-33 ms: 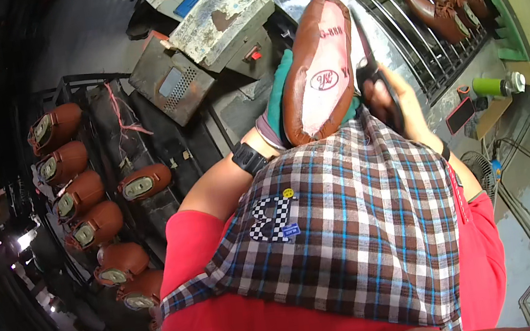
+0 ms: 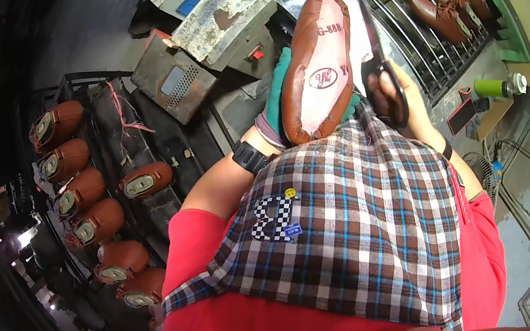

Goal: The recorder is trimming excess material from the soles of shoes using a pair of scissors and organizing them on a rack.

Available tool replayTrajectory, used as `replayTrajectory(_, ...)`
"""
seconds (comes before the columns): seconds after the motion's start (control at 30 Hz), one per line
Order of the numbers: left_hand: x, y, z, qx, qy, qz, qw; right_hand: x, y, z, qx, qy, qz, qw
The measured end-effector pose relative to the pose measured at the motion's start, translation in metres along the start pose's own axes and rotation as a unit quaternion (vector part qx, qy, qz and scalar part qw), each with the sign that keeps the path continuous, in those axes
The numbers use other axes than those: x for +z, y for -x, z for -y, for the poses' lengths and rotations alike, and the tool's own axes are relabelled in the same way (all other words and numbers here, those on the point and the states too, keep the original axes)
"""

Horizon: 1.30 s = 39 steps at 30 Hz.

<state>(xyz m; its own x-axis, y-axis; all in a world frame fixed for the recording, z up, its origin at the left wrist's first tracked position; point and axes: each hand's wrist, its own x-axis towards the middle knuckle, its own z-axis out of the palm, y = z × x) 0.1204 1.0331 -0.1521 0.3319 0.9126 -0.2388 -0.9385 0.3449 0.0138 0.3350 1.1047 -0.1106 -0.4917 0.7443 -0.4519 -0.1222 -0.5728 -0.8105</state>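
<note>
A brown leather shoe upper [image 2: 304,58], its pink insole board facing up, rests sole-side up against my plaid apron [image 2: 354,221]. My left hand [image 2: 283,88], in a green glove, grips it from the left and beneath; most of the fingers are hidden behind the leather. At its right side, my bare right hand [image 2: 407,94] is closed round the looped black handles of what look like large scissors [image 2: 370,35]. Their long dark blade points away from me, a small gap from the shoe's right edge.
Several brown shoes [image 2: 138,182] on lasts stand on a dark rack at left. A worn metal box [image 2: 224,19] sits ahead. More brown shoes [image 2: 437,16] lie on a barred rack [image 2: 386,13] at far right. Nearby are a phone [image 2: 461,116], a green bottle [image 2: 490,88] and a fan [image 2: 479,169].
The scissors in my right hand have shifted slightly right, widening the gap between blade and shoe edge. The shoe has moved a touch away from me.
</note>
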Motion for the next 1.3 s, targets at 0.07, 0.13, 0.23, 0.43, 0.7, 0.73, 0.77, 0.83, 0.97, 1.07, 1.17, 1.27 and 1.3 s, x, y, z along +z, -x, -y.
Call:
replayTrajectory(0.07, -0.001, 0.007, -0.005, -0.012, 0.006, 0.003, 1.0, -0.014, 0.004, -0.005, -0.036, 0.037, -0.018, 0.998)
replayTrajectory(0.13, 0.003, 0.0, -0.006, -0.011, 0.018, 0.012, 1.0, -0.026, -0.002, -0.003, -0.313, 0.345, 0.012, 0.885)
replayTrajectory(0.23, 0.015, 0.002, -0.006, -0.018, -0.073, -0.044, 0.996, -0.029, 0.024, 0.033, -0.347, 0.597, 0.063, 0.72)
replayTrajectory(0.43, 0.022, 0.007, 0.0, -0.025, -0.058, -0.022, 0.998, -0.024, 0.023, 0.037, -0.345, 0.659, 0.106, 0.66)
replayTrajectory(0.7, 0.015, 0.005, 0.005, -0.037, -0.014, 0.02, 0.999, -0.038, 0.029, 0.004, 0.018, 0.234, 0.024, 0.972)
replayTrajectory(0.73, 0.013, 0.004, 0.005, -0.036, -0.014, 0.022, 0.999, -0.046, 0.026, 0.005, 0.089, -0.026, 0.093, 0.991)
replayTrajectory(0.77, 0.008, 0.003, 0.004, -0.019, -0.029, 0.018, 0.999, -0.044, 0.021, 0.005, 0.065, -0.108, 0.09, 0.988)
replayTrajectory(0.83, 0.009, 0.003, 0.002, 0.002, -0.045, 0.014, 0.999, -0.033, 0.016, 0.008, 0.005, -0.161, 0.082, 0.984)
replayTrajectory(0.97, 0.027, 0.007, -0.01, 0.014, -0.17, -0.048, 0.984, -0.035, 0.002, -0.004, -0.008, -0.046, 0.031, 0.998)
replayTrajectory(1.07, 0.06, 0.02, -0.036, 0.101, -0.608, -0.045, 0.786, -0.04, -0.018, -0.007, 0.11, -0.103, 0.079, 0.985)
replayTrajectory(1.17, 0.05, 0.024, -0.069, 0.0, -0.852, 0.041, 0.523, -0.029, -0.026, -0.004, 0.143, -0.192, 0.157, 0.958)
replayTrajectory(1.27, 0.096, 0.01, -0.076, 0.109, -0.927, 0.19, 0.304, -0.016, -0.033, -0.01, 0.267, -0.5, 0.455, 0.687)
replayTrajectory(1.3, 0.092, 0.009, -0.075, 0.093, -0.941, 0.187, 0.266, -0.005, -0.029, 0.003, 0.262, -0.352, 0.359, 0.824)
